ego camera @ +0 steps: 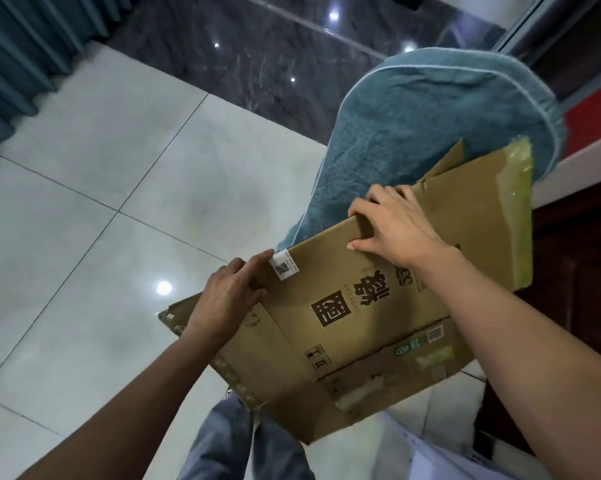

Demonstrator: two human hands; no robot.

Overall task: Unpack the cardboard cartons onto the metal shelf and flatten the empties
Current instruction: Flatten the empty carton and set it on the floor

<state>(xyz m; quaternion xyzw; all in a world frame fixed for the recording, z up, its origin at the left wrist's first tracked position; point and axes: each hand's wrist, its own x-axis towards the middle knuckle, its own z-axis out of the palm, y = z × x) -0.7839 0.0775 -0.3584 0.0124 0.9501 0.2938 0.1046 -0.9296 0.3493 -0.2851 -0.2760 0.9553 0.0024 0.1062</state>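
Observation:
A brown cardboard carton [371,327], pressed nearly flat with its flaps spread out, hangs in front of me above the floor. It bears dark printed characters, a white QR label at its upper left corner and greenish tape on its far right flap. My left hand [226,296] lies on the carton's left corner, fingers straight beside the label. My right hand [392,226] grips the carton's upper edge, fingers curled over the fold and thumb pressed on the front panel.
A teal fabric-covered seat [430,133] stands right behind the carton. White glossy floor tiles [101,220] spread to the left, dark marble [257,46] beyond. A teal curtain [18,57] hangs at the top left. Dark wooden furniture [576,265] stands on the right.

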